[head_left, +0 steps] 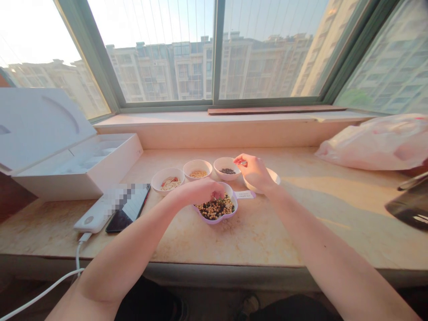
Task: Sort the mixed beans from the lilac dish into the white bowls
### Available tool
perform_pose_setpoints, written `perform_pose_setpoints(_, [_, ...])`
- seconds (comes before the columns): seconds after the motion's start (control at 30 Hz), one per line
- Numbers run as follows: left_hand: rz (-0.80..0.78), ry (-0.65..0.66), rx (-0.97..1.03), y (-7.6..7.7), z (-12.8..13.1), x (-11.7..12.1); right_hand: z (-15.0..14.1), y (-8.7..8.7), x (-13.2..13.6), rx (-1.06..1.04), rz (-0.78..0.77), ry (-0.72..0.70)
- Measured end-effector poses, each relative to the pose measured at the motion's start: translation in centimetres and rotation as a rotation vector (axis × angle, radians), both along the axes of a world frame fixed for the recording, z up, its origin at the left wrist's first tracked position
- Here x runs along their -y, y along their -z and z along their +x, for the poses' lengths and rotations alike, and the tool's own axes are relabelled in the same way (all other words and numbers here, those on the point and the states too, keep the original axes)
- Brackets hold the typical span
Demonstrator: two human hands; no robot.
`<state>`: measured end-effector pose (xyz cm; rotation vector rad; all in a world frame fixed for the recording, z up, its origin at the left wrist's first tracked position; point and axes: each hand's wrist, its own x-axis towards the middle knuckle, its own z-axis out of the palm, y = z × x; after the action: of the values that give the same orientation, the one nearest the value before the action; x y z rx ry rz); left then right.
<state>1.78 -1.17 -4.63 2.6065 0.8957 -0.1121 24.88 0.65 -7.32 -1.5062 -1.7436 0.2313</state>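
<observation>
A purple-rimmed bowl (218, 220) holds mixed beans (216, 208), black and yellow. My left hand (204, 191) reaches over its far side, fingers curled together down at the beans; what they pinch is hidden. Over the right edge of a white bowl (220, 164) with dark beans (228, 171), my right hand (251, 169) has its fingertips pinched together. Whatever is in them is too small to make out. Beneath that hand another white bowl (274, 175) is mostly covered. To the left stand a white bowl with yellow beans (198, 174) and one with pale and reddish pieces (170, 183).
A phone (129, 211) and a white power bank (95, 214) with a cable (79, 249) lie left. Behind them is an open white box (117, 171). A plastic bag (374, 142) and a dark object (409, 205) are at the right. Windows rise behind the counter (267, 243).
</observation>
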Motion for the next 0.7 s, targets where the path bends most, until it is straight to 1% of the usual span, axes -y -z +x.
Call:
perform_pose_setpoints(0.1, [-0.009, -0.02, 0.056, -0.1, 0.1, 0.3, 0.1, -0.1, 0.1, 0.015, 0.008, -0.001])
perform_pose_setpoints(0.2, [-0.012, -0.009, 0.097, -0.1, 0.1, 0.4, 0.1, -0.2, 0.2, 0.018, -0.002, -0.005])
perform_pose_setpoints(0.33, [0.011, -0.004, 0.139, 0.2, 0.1, -0.1, -0.2, -0.2, 0.4, 0.018, -0.007, 0.003])
perform_pose_setpoints(0.43, [0.071, -0.096, 0.194, 0.2, -0.1, -1.0, -0.6, -0.4, 0.6, 0.018, -0.025, 0.018])
perform_pose_setpoints(0.53, [0.221, -0.248, 0.268, 0.0, -0.6, -1.9, -0.9, -0.6, 0.9, 0.027, -0.056, 0.046])
perform_pose_setpoints(0.63, [0.375, -0.42, 0.299, 0.0, -1.4, -2.6, -1.3, -0.7, 1.4, 0.032, -0.069, 0.032])
perform_pose_setpoints(0.7, [0.421, -0.475, 0.28, 0.3, -1.8, -3.0, -1.5, -0.9, 1.8, 0.04, -0.076, 0.008])
